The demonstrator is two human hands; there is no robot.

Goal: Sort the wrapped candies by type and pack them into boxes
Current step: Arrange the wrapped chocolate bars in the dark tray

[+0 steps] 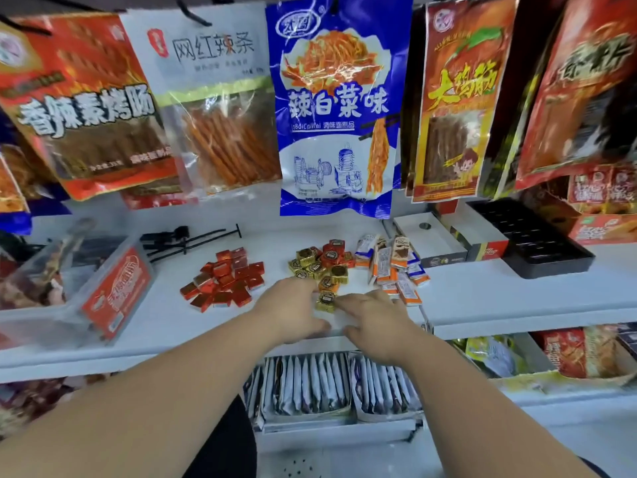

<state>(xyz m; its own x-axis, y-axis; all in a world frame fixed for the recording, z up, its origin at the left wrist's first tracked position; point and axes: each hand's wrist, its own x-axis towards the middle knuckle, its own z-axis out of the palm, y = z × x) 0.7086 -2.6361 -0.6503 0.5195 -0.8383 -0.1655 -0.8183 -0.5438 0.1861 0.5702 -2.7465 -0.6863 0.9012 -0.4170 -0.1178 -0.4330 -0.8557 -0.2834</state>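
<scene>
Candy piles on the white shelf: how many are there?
3. Red pile at left; gold pile in the middle, at the left hand and right hand; white and orange bars at right. More may be hidden under the hands.

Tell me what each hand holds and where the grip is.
No grip shows: left hand and right hand fingertips touch opposite sides of one gold-wrapped candy on the shelf, thumbs clear of it.

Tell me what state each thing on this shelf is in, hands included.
Red candies: loose pile, unboxed.
Gold candies: loose pile, unboxed.
Orange-and-white candies: loose pile, unboxed.
Black tray: compartments empty.
White box: open.
Left hand: open, beside nearest gold candy.
Right hand: open, fingertip touching that candy.
</scene>
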